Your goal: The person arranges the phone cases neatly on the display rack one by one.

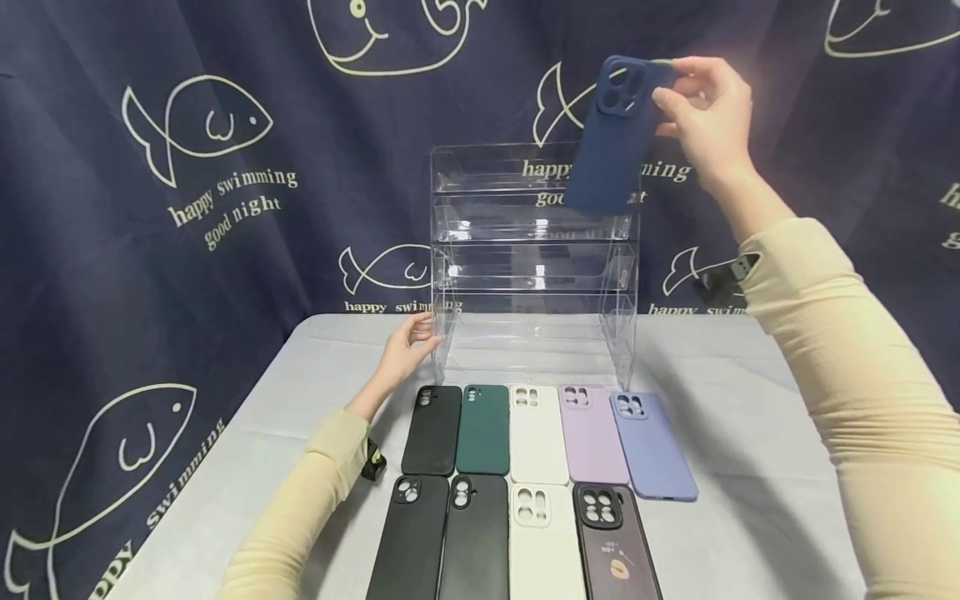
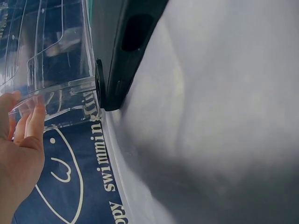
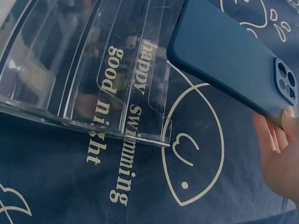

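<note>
My right hand [image 1: 712, 117] pinches a dark blue phone case [image 1: 615, 150] by its upper right side, thumb across the back near the camera cutout. The case hangs tilted in front of the top tier of a clear plastic tiered display rack [image 1: 536, 375]. In the right wrist view, the blue case [image 3: 224, 56] is beside the rack's upper edge [image 3: 145, 137]. Lower down, my left hand [image 1: 405, 354] grips the rack's left side panel. The left wrist view shows the fingers [image 2: 35, 123] at the panel's edge, partly seen through the plastic.
Phone cases lie in two rows before the rack, among them a green [image 1: 483, 429], a purple [image 1: 595, 433], a light blue [image 1: 655, 450] and a patterned dark case [image 1: 617, 542]. A navy curtain [image 1: 247, 50] hangs behind the grey-white table [image 1: 750, 400].
</note>
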The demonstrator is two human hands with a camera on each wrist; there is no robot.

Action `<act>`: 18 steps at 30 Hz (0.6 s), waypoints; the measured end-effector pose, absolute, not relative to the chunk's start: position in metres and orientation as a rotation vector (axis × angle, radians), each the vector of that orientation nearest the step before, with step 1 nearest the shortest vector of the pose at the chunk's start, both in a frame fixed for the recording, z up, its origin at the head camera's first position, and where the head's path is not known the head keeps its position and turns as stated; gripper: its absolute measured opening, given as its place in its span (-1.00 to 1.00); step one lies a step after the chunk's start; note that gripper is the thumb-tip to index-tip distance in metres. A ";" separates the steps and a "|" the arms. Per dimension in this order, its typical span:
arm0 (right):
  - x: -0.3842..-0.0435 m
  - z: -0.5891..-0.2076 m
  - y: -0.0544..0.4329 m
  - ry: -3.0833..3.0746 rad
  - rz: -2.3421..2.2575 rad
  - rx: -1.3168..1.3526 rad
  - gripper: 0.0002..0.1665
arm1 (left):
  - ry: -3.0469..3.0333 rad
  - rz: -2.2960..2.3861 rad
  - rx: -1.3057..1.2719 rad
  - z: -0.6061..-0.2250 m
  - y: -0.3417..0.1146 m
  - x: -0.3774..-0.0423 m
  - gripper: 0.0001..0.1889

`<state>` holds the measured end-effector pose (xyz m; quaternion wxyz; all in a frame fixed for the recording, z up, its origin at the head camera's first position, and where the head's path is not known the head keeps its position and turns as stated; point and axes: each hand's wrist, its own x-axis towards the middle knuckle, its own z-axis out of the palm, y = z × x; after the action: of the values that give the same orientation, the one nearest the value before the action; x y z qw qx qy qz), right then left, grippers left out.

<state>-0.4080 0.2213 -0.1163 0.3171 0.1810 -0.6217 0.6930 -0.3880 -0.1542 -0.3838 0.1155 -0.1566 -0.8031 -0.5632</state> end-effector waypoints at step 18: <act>-0.443 -0.098 0.199 -1.759 1.664 0.388 -0.65 | -2.318 -1.619 -0.532 -0.382 -0.152 -0.382 -0.51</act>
<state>-0.4430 0.1994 -0.0977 0.3378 0.1490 -0.6752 0.6385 -0.3817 -0.1524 -0.3817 0.1320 -0.1834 -0.7986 -0.5578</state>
